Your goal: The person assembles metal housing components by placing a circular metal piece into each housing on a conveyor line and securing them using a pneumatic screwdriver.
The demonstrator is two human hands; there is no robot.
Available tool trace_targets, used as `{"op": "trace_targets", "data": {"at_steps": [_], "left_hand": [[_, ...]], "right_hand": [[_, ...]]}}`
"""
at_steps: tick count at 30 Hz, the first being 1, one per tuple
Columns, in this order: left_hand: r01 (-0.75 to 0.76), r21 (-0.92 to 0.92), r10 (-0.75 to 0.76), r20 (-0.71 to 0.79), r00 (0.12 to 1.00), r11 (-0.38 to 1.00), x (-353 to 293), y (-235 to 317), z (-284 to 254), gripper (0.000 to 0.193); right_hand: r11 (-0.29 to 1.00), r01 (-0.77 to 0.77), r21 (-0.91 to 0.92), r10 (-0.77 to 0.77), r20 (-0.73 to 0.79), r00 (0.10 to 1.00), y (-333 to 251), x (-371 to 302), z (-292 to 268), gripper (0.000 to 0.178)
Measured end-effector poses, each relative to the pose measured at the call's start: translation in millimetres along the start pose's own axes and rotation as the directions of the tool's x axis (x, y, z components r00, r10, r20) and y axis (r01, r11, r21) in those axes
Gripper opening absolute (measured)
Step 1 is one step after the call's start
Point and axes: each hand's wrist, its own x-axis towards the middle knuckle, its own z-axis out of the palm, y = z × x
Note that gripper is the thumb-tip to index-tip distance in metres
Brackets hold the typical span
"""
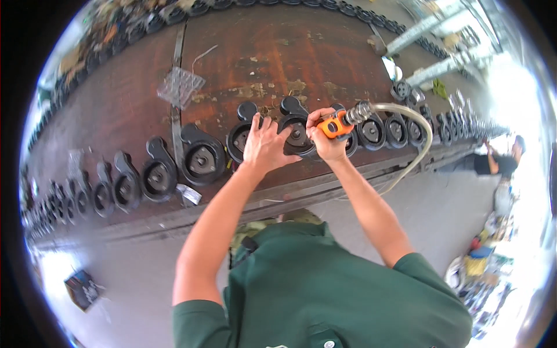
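Note:
An orange air tool point(335, 125) with a metal coupling is gripped in my right hand point(328, 146), fingers wrapped round it. From the coupling a clear hose point(430, 134) loops down to the right. My left hand point(264, 145) is open, fingers spread, over two black round housings with short necks. One housing point(235, 141) shows left of its fingers; the other housing point(298, 136), with a metal disc inside, lies between my hands. Another housing point(351, 146) is partly hidden behind my right hand. The tool's working tip cannot be made out.
More black housings point(203, 161) line the near edge of the worn brown table point(243, 52) both ways, with another row along its far side. A clear plastic tray point(180, 87) lies at the upper left. Metal frame legs point(429, 36) stand upper right. Another person point(500, 162) is at far right.

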Motion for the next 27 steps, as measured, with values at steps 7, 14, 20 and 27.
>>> {"op": "trace_targets", "data": {"at_steps": [7, 14, 20, 27], "left_hand": [[-0.016, 0.059, 0.017, -0.010, 1.000, 0.998, 7, 6, -3, 0.082], [0.092, -0.134, -0.113, -0.163, 0.980, 0.987, 30, 38, -2, 0.061], [0.129, -0.047, -0.128, 0.022, 0.992, 0.991, 82, 104, 16, 0.054], [0.113, 0.098, -0.121, 0.086, 0.989, 0.989, 91, 137, 18, 0.036]], "right_hand": [[0.972, 0.189, 0.137, -0.159, -0.204, 0.966, -69, 16, 26, 0.024], [0.958, 0.275, 0.080, -0.254, -0.212, 0.944, -132, -6, -78, 0.029], [0.966, 0.138, 0.217, -0.083, -0.246, 0.966, -109, -4, -160, 0.028], [0.940, 0.018, 0.341, 0.034, -0.144, 0.989, -102, -2, -187, 0.027]]}}
